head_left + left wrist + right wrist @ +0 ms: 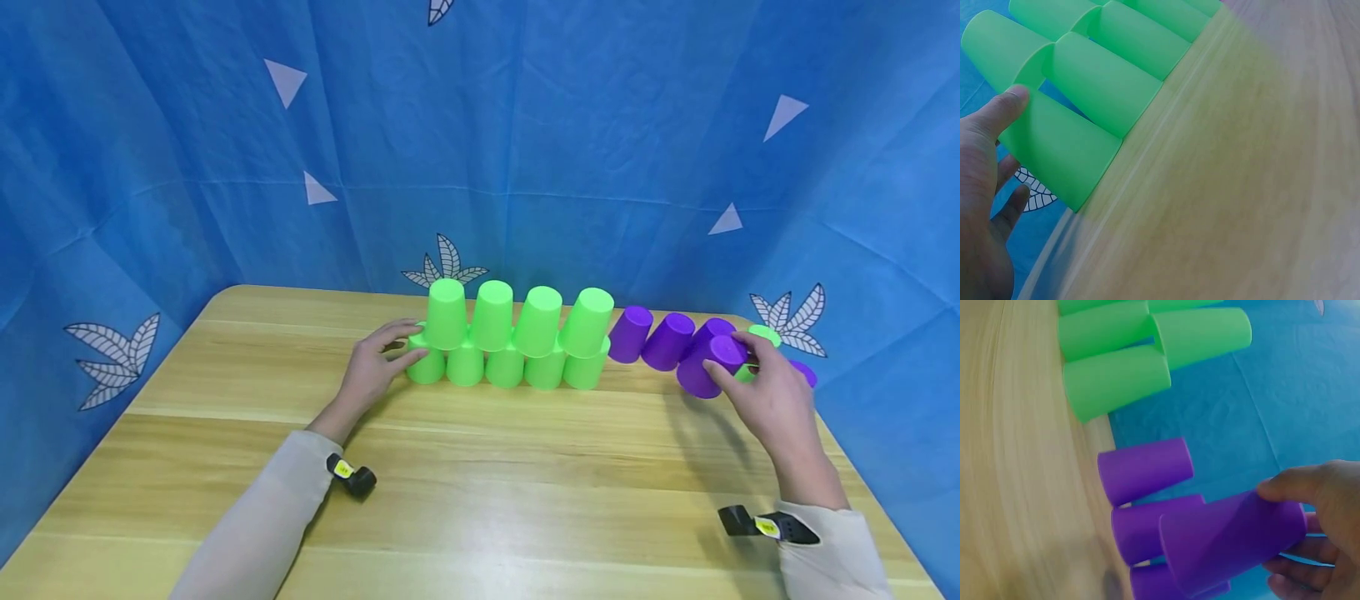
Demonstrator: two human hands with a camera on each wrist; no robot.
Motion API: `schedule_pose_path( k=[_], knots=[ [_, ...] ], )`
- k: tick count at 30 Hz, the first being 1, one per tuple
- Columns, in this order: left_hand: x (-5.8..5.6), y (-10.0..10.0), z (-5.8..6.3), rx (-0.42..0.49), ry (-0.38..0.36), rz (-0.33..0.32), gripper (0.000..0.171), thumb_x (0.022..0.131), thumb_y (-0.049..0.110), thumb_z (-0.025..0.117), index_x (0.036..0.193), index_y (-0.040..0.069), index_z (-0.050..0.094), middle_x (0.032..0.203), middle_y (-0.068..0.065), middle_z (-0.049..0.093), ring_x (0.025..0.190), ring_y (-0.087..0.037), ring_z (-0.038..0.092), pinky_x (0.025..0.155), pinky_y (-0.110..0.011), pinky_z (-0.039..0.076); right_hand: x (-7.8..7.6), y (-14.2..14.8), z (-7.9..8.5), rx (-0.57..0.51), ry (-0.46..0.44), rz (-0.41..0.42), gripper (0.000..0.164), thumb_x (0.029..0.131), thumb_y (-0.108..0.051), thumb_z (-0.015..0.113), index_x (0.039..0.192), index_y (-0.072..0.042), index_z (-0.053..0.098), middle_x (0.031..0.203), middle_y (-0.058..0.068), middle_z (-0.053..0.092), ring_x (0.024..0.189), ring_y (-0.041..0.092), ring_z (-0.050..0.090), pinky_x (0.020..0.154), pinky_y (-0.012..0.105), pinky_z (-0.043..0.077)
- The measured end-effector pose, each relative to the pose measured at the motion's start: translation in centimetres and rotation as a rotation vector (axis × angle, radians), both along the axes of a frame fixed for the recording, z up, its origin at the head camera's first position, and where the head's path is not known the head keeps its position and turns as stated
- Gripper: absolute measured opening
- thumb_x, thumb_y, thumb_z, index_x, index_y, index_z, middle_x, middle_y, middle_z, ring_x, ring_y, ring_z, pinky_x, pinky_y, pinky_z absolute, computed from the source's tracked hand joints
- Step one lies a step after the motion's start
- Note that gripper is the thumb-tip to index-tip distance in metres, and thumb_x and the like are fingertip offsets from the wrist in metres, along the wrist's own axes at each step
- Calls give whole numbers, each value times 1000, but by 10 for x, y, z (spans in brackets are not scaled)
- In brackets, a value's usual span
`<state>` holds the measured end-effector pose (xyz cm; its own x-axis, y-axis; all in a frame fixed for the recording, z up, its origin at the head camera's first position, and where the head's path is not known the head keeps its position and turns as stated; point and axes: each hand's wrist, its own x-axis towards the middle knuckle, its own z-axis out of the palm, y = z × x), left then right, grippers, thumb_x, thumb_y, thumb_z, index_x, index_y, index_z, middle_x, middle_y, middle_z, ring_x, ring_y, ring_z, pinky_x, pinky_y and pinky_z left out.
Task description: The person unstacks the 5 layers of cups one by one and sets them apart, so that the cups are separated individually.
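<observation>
Upside-down green cups form two tiers: a bottom row (505,369) of several, and an upper row (493,317) bridging them. At the row's left end, my left hand (371,367) has its thumb on the near side of the end green cup (1063,144) and other fingers round the far side. My right hand (780,408) grips a purple cup (1229,540) near its narrow closed end, thumb on one side, fingers on the other. That cup is held mouth down, in front of a row of purple cups (668,342), hiding part of one.
Behind and right of my right hand are another green cup (764,335) and a purple cup (804,372), both partly hidden. Everything stands along the back of a wooden table (525,483). A blue patterned cloth (510,150) hangs behind and at both sides.
</observation>
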<state>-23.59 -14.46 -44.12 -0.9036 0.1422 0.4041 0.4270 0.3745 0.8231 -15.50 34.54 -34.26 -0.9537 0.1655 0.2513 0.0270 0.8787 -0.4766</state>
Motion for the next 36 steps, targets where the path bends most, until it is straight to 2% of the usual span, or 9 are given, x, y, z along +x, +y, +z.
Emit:
schedule_pose_path(
  k=[7, 10, 18, 25, 36],
  knots=[
    [0, 0, 0, -1, 9, -4, 40, 87, 24, 76, 124, 11, 67, 134, -5, 58, 121, -25, 56, 95, -41, 54, -4, 13, -11, 32, -40, 5, 61, 92, -28, 67, 135, 9, 45, 121, 34, 50, 99, 48, 55, 75, 61, 46],
    [0, 0, -1, 0, 15, -4, 40, 87, 24, 76, 123, 11, 67, 134, -5, 59, 121, -24, 56, 95, -40, 54, -4, 20, -15, 35, -57, -11, 63, 93, -29, 66, 136, 10, 43, 119, 34, 49, 98, 48, 53, 74, 60, 46],
    [0, 2, 0, -5, 7, 2, 40, 86, 22, 77, 123, 10, 67, 134, -5, 59, 120, -26, 56, 95, -42, 54, -5, 31, -26, 70, -76, -66, 69, 95, -35, 63, 140, 10, 39, 126, 39, 47, 112, 56, 45, 85, 69, 38],
    [1, 2, 0, -11, 2, 1, 41, 86, 22, 77, 123, 10, 67, 135, -6, 58, 124, -25, 53, 96, -41, 53, -7, 34, -33, 78, -78, -111, 67, 96, -31, 63, 141, 11, 38, 127, 41, 47, 113, 59, 44, 87, 71, 38],
    [1, 0, 1, -3, -7, 9, 39, 86, 23, 76, 122, 11, 67, 134, -5, 58, 124, -25, 54, 96, -41, 53, -10, 36, -37, 68, -72, -126, 64, 97, -26, 62, 141, 12, 37, 126, 41, 47, 112, 60, 44, 89, 74, 35]
  ],
)
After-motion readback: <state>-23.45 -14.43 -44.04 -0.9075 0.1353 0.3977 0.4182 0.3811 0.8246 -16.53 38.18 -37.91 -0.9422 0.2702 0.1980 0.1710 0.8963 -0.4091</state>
